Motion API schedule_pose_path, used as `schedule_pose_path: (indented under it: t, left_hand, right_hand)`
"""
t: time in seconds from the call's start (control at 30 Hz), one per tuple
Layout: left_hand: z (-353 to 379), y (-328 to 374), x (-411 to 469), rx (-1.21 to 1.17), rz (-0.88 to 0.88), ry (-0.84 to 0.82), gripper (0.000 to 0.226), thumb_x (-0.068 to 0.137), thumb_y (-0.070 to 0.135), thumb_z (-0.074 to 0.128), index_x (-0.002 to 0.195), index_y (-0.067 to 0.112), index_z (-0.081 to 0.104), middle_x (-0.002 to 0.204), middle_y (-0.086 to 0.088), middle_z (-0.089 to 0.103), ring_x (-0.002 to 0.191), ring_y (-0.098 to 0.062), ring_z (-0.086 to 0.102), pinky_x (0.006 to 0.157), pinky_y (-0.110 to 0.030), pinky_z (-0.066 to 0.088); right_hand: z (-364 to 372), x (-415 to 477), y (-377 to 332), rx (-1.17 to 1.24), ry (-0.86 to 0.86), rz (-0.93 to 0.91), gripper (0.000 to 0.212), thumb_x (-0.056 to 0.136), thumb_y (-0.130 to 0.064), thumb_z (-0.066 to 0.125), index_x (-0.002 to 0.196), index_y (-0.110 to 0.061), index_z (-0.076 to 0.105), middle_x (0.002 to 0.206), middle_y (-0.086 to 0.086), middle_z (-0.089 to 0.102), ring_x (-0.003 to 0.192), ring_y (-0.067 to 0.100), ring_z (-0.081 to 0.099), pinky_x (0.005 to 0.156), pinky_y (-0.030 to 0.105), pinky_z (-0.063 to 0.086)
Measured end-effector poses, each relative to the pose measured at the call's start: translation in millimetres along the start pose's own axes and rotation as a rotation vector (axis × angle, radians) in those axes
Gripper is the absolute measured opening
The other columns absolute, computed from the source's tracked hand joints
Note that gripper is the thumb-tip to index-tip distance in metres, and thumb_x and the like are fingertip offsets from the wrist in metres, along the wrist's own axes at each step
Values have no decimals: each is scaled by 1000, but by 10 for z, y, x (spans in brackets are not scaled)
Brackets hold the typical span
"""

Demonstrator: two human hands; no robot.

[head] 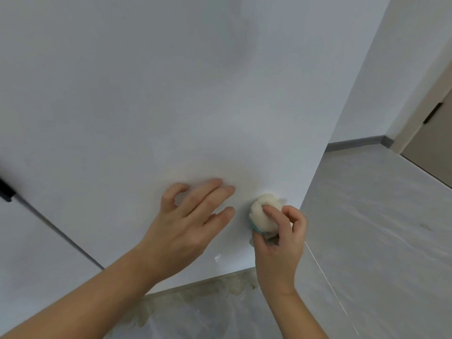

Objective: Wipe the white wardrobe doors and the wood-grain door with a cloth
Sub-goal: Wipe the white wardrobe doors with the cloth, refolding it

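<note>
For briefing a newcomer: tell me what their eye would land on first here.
The two hands sit low on the white wardrobe door: the right hand grips a balled white cloth against it near its right edge, and the left hand lies beside it, fingers spread. Below the door, brownish stains mark the floor.

Cream cloth (265, 217), white wardrobe door (171, 94)
</note>
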State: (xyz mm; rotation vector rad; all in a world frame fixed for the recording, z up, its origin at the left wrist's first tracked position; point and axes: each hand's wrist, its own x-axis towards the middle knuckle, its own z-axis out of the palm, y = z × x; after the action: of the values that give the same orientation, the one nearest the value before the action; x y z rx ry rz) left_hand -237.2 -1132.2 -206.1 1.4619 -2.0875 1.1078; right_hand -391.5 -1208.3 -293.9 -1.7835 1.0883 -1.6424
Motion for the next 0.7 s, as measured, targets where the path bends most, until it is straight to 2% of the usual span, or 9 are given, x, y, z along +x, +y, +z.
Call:
schedule_pose_path:
  t: [0.1, 0.2, 0.27, 0.37, 0.47, 0.6, 0.7]
  left_hand:
    - [-171, -129, 88, 44, -43, 28, 23, 85, 2, 57, 91, 18, 73, 122, -6, 66, 119, -23, 56, 90, -43, 33]
    - [-388, -296, 170, 85, -82, 43, 21, 81, 2, 59, 87, 17, 72, 119, -7, 67, 120, -23, 54, 88, -43, 31]
    - [-521, -393, 230, 109, -95, 55, 21, 79, 2, 60, 86, 17, 73, 118, -7, 67, 120, -23, 54, 88, -43, 31]
    - [-746, -552, 378, 149, -104, 92, 21, 82, 2, 58, 87, 16, 73, 118, -9, 67, 119, -25, 55, 87, -44, 31]
    - [-935, -705, 546, 188, -121, 138, 21, 82, 1, 58, 88, 16, 71, 119, -9, 67, 118, -24, 56, 86, -44, 31]
    - [-1225, -929, 786, 242, -144, 206, 21, 80, 0, 60, 88, 16, 73, 119, -9, 67, 118, -24, 55, 86, -44, 31]
    - [-1508, -1160, 1021, 295, -155, 255, 22, 80, 0, 59, 87, 15, 74, 118, -9, 68, 118, -24, 55, 86, -44, 31]
  right_hand:
    - [13, 302, -258, -63, -14, -358, 50, 70, 2, 76, 109, -26, 60, 111, 3, 43, 94, 25, 51, 68, 35, 49]
    - [33, 620, -522, -118, 3, -558, 43, 75, -4, 77, 109, -26, 61, 109, 6, 45, 92, 28, 52, 66, 36, 48]
    - [20, 801, -698, -140, 12, -648, 44, 76, -1, 74, 111, -26, 61, 109, 7, 45, 95, 26, 50, 70, 31, 46]
    - [-5, 1144, -1063, -132, -3, -771, 40, 81, -1, 61, 114, -25, 60, 110, 8, 44, 98, 26, 48, 72, 38, 45]
    - [3, 1444, -1405, -143, 2, -881, 37, 85, -4, 59, 115, -26, 59, 111, 8, 43, 99, 25, 47, 71, 41, 42]
    - [-11, 1758, -1824, -172, -13, -996, 24, 97, -20, 51, 116, -30, 59, 111, 4, 42, 98, 24, 48, 73, 38, 40]
    - [-17, 2048, -2248, -147, -28, -1058, 22, 98, -28, 51, 110, -27, 70, 108, -1, 41, 95, 20, 48, 72, 36, 38]
